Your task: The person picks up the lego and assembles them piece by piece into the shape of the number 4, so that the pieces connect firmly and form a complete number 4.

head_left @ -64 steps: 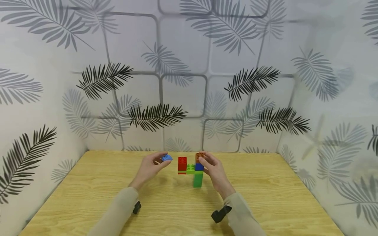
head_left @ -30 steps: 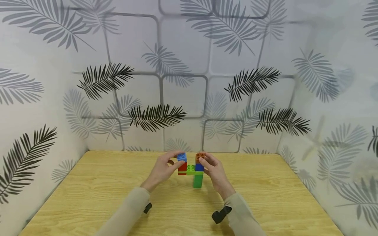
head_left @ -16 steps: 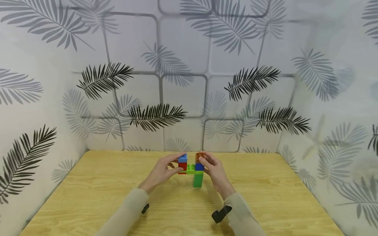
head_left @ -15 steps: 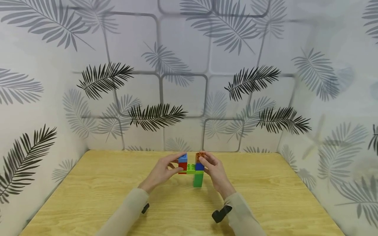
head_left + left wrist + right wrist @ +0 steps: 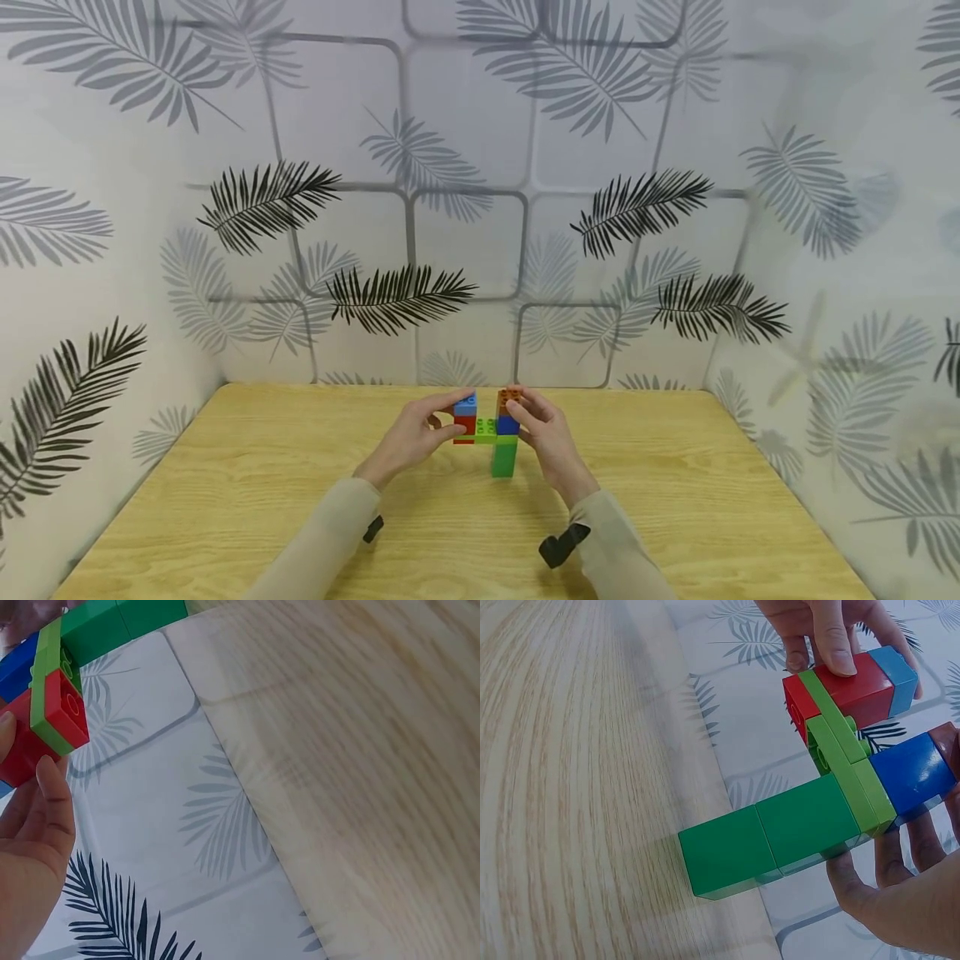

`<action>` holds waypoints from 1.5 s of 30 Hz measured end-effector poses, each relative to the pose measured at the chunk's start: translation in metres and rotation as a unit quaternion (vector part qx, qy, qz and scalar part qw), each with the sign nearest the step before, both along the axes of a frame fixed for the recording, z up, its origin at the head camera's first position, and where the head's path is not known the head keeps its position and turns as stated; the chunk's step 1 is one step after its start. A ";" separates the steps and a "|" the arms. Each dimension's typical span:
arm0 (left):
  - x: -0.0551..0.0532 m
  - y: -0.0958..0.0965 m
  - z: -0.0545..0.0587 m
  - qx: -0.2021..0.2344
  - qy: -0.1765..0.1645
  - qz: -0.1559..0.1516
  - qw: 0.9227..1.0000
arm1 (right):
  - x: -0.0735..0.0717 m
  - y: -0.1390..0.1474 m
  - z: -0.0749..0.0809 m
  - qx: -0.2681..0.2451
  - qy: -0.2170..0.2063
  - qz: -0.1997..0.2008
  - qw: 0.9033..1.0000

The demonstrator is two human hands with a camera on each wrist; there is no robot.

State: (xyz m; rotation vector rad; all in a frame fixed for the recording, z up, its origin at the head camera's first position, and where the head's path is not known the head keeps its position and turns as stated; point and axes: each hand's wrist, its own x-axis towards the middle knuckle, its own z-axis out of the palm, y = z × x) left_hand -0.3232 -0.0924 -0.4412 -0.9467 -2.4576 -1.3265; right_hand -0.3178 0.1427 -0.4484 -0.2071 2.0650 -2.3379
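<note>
A structure of toy building bricks stands upright on the table. Its right column has two green bricks (image 5: 769, 832) at the bottom, then lime green pieces (image 5: 486, 428), a dark blue brick (image 5: 507, 426) and a brown brick (image 5: 506, 402) on top. From the lime green arm, a red brick (image 5: 859, 688) rises on the left with a light blue brick (image 5: 465, 407) on it; a thinner red piece (image 5: 65, 709) sits beneath. My left hand (image 5: 408, 437) grips this left column, thumb on the red brick. My right hand (image 5: 553, 437) holds the right column near the brown and blue bricks.
The wood-patterned table (image 5: 262, 467) spreads around the structure. A leaf-patterned wall covering (image 5: 465, 233) rises behind the table and along both sides. Dark wrist devices (image 5: 562, 546) sit at both sleeves.
My left hand has carried the light blue brick right and set it on the red brick. Its thumb has then slid down to the red brick. My right hand stays in place.
</note>
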 end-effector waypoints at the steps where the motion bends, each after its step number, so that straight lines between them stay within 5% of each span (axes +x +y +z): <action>1: 0.000 0.001 0.001 0.001 0.000 0.001 1.000 | 0.000 0.000 0.000 -0.002 0.000 0.000 1.000; 12: 0.000 0.003 0.003 0.015 -0.023 0.007 1.000 | -0.001 0.001 0.001 -0.004 0.004 0.005 1.000; 24: 0.003 0.001 -0.008 0.026 -0.033 0.009 0.999 | 0.000 -0.001 -0.005 0.005 0.003 0.003 1.000; 37: -0.002 0.005 -0.005 0.024 -0.018 0.011 0.999 | 0.000 -0.001 0.005 0.002 0.008 -0.005 1.000; 45: 0.000 0.003 -0.011 0.003 0.001 0.003 1.000 | -0.001 -0.001 -0.002 0.032 0.019 0.001 0.999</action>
